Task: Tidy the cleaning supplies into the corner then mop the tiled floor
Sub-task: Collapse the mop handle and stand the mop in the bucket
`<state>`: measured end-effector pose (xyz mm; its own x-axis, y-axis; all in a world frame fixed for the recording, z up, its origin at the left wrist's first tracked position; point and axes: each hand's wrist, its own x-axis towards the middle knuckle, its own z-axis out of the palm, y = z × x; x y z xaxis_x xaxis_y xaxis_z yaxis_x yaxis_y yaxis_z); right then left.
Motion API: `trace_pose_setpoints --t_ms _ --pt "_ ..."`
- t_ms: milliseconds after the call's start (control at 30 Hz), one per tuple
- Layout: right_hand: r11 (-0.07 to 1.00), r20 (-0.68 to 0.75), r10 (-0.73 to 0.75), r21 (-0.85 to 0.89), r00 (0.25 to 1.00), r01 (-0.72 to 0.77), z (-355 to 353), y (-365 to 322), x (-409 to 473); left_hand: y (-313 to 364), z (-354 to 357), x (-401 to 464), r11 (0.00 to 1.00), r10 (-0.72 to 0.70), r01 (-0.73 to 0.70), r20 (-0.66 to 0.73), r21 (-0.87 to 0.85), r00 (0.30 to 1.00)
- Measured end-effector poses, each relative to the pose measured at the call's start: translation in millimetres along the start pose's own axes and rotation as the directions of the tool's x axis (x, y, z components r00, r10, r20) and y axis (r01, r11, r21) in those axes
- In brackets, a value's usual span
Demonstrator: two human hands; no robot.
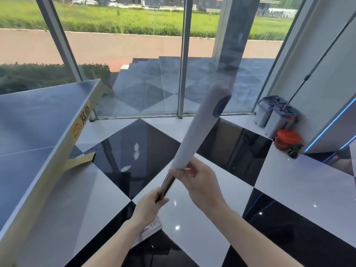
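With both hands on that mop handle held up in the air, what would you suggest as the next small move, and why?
Probably lower the mop handle toward the floor: both the left hand and right hand grip it, raised and tilted, while the buckets already stand in the corner.

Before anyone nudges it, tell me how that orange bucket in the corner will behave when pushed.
The orange bucket looks squat and lidded, so it should probably slide rather than tip. The glossy tiled floor likely lets it slide easily. Its weight is unclear, since the contents are hidden.
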<state>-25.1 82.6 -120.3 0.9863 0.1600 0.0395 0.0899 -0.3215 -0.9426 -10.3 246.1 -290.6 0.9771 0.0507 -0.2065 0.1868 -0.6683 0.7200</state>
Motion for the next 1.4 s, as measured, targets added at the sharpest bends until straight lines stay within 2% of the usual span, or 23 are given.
trace_pose_setpoints --t_ms 233,400,533,667,800,900,1067,1233,1300,1400 --pt "0.993 -0.025 -0.100 0.057 0.995 0.102 -58 -8 0 64 -8 9 0.996 0.075 -0.073 0.034 -0.057 0.997" --pt "0.998 -0.089 0.009 0.060 0.996 -0.003 -123 43 -10 139 -8 9 0.987 0.141 -0.138 0.036 -0.088 0.989" --pt "0.991 -0.044 0.132 -0.029 0.990 -0.133 -177 98 -17 217 -16 9 0.963 0.234 -0.228 0.027 -0.142 0.972" --pt "0.968 0.059 0.208 -0.154 0.976 -0.197 -212 130 -13 307 -30 4 0.909 0.378 -0.377 -0.033 -0.175 0.925" --pt "0.980 0.163 0.129 -0.171 0.978 -0.101 -231 123 9 388 -39 -3 0.836 0.506 -0.502 -0.042 -0.220 0.862" --pt "0.991 0.139 0.058 -0.125 0.989 -0.040 -251 115 30 429 -40 -2 0.789 0.581 -0.572 -0.032 -0.226 0.814" --pt "0.995 0.043 0.030 -0.099 0.999 -0.026 -288 115 66 464 -31 24 0.747 0.622 -0.599 -0.016 -0.288 0.783" --pt "0.994 -0.055 -0.024 -0.112 0.998 0.018 -312 114 115 479 -29 84 0.692 0.652 -0.612 -0.032 -0.382 0.758" --pt "0.990 -0.104 -0.048 -0.137 0.993 0.033 -321 110 147 466 -27 120 0.668 0.642 -0.557 0.002 -0.493 0.767" --pt "0.984 -0.163 -0.090 -0.167 0.983 0.062 -343 90 181 420 4 159 0.722 0.543 -0.438 0.046 -0.536 0.838"
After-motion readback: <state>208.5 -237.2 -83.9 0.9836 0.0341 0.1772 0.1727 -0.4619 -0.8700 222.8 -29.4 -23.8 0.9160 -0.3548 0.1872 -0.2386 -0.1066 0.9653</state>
